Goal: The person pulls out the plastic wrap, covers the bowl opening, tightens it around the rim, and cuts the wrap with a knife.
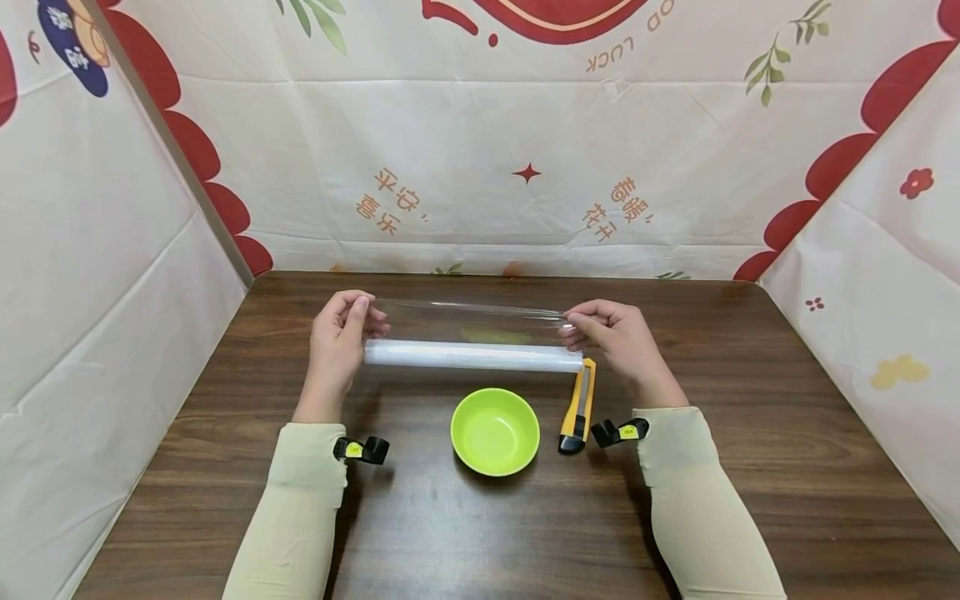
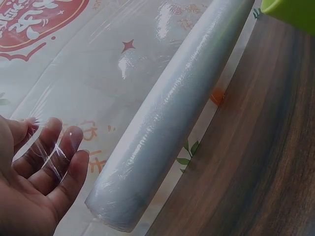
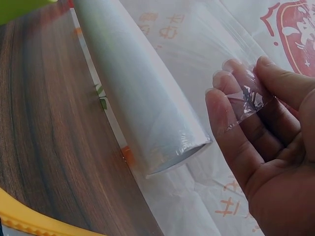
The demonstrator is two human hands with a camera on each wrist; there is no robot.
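Observation:
A roll of plastic wrap [image 1: 472, 356] lies crosswise on the table, with a length of clear film [image 1: 472, 315] drawn out from it on the far side. My left hand [image 1: 339, 346] pinches the film's left corner between thumb and finger; in the left wrist view the film [image 2: 47, 157] runs across the other fingers. At the opposite corner, my right hand [image 1: 618, 342] pinches the film between thumb and fingertips. The bright green bowl [image 1: 495, 432] stands upright on the near side of the roll. Beside it lies a yellow utility knife [image 1: 579, 408], its far end close to the roll's right end.
The dark wooden table [image 1: 480, 542] ends at a printed white cloth backdrop [image 1: 465, 133]. Similar cloth walls stand at left and right. Black straps with small mounts [image 1: 363, 450] sit on both wrists. A faint green patch shows through or in the film.

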